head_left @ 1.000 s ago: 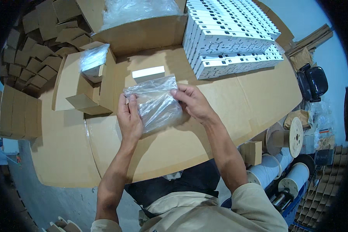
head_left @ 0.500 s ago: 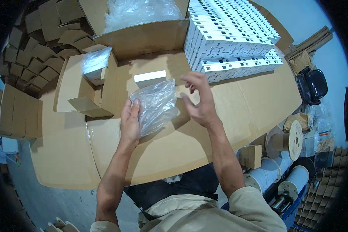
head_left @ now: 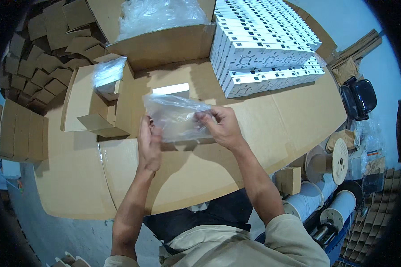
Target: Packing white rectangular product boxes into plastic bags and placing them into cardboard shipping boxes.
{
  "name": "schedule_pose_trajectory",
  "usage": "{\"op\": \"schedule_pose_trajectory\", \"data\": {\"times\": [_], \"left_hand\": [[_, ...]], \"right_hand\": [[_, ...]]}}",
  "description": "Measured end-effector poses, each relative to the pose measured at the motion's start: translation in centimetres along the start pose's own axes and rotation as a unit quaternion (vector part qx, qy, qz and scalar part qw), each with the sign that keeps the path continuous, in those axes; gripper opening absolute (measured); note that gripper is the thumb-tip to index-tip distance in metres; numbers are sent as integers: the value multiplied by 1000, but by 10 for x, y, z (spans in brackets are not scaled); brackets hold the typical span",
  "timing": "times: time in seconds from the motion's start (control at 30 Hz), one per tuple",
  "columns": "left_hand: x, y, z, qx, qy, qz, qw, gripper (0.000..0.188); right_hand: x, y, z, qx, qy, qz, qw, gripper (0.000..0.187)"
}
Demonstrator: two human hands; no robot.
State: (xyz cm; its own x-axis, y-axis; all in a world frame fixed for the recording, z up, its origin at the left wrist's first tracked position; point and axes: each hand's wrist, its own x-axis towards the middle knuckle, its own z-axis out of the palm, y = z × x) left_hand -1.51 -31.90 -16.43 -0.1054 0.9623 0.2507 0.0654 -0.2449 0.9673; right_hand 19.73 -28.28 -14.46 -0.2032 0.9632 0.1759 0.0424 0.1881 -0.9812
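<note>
Two hands are back at the clear plastic bag (head_left: 176, 119): my right hand (head_left: 226, 128), off it moments ago, now pinches its right side, spreading it before the white box (head_left: 173, 88); I can't tell whether my blurred left hand (head_left: 149, 146) grips.

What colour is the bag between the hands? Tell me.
The bag is clear, with whitish glints; head view shows it.

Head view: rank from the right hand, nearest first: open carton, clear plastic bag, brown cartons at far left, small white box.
From the right hand:
1. Clear plastic bag: pinched in its fingers.
2. Small white box: just beyond the bag, to the left.
3. Open carton: farther left.
4. Brown cartons: far left.
</note>
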Motion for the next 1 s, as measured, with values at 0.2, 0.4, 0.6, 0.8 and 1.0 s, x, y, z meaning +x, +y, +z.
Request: {"op": "schedule_pose_trajectory", "data": {"times": [0.2, 0.4, 0.6, 0.8, 1.0], "left_hand": [[-3, 17, 12, -17, -20, -127, 992, 38], [-5, 16, 9, 22, -61, -126, 990, 42], [0, 22, 12, -7, -91, -94, 991, 48], [-3, 21, 18, -38, -40, -63, 997, 53], [-1, 22, 17, -75, 15, -75, 994, 28]], "right_hand": [[1, 1, 7, 89, -40, 59, 993, 20], [6, 8, -6, 127, -9, 132, 983, 20], [8, 10, -7, 362, 34, 128, 923, 22], [4, 0, 1, 162, 40, 140, 976, 19], [4, 8, 10, 106, -12, 73, 992, 18]]}}
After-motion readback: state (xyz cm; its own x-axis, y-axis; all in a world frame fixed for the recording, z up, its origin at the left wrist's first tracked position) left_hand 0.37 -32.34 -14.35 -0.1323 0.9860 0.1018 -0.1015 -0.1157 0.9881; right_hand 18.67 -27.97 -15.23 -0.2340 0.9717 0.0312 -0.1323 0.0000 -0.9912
